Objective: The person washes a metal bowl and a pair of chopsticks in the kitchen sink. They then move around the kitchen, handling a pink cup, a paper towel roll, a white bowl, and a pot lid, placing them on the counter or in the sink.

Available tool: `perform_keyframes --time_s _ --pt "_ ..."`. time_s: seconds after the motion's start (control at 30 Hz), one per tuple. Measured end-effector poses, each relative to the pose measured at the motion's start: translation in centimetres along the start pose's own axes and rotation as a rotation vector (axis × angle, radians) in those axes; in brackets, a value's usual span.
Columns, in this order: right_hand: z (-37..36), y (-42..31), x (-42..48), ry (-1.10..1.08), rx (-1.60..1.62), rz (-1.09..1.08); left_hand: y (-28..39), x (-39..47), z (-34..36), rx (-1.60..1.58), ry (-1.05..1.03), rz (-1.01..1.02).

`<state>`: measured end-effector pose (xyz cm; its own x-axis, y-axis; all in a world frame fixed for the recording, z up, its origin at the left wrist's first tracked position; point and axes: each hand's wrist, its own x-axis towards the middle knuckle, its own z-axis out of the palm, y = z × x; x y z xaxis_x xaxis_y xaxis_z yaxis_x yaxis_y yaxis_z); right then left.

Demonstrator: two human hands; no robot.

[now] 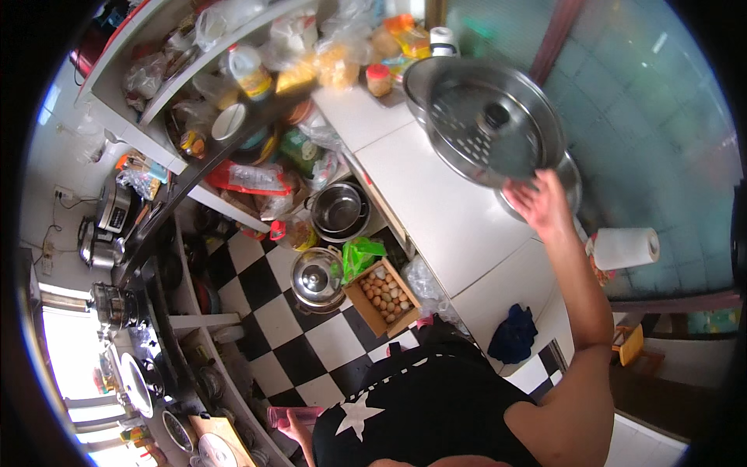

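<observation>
My right hand (540,201) is raised over the white tiled counter (461,233), its fingers at the rim of a large stainless steel steamer pot (496,117) with a holed plate inside. Blur hides whether the fingers grip the rim. Another metal vessel (573,187) stands partly behind the hand. Low on my other side, my left hand (295,429) holds a pink transparent cup or similar container (292,415). A dark blue cloth (513,334) lies on the counter near my right elbow.
On the checkered floor are an open cardboard box (367,309) of eggs, a lidded pot (317,277), stacked pots (338,210) and an oil bottle (295,233). A paper towel roll (627,248) is by the glass. Crowded shelves (204,52) and a stove counter (157,344) line the left.
</observation>
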<state>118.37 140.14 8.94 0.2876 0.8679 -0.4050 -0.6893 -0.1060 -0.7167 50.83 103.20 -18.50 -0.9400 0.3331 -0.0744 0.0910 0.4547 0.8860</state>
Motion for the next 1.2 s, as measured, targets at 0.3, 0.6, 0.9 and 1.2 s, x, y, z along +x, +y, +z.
perform_keyframes --time_s 0.3,0.6,0.9,1.2 --pt "-16.5 0.5 -2.1 0.321 -0.035 -0.119 6.6 1.4 5.5 -0.274 -0.302 0.031" --pt "-17.5 -0.9 4.0 0.403 -0.126 -0.019 5.4 1.1 3.3 -0.253 -0.393 0.119" --pt "-23.2 -4.3 10.2 0.346 -0.409 0.245 1.6 -1.9 1.3 -0.357 -0.313 0.059" --pt "-23.2 1.0 7.2 0.618 -1.155 -0.076 3.6 -4.2 -1.0 -0.393 -0.243 0.179"
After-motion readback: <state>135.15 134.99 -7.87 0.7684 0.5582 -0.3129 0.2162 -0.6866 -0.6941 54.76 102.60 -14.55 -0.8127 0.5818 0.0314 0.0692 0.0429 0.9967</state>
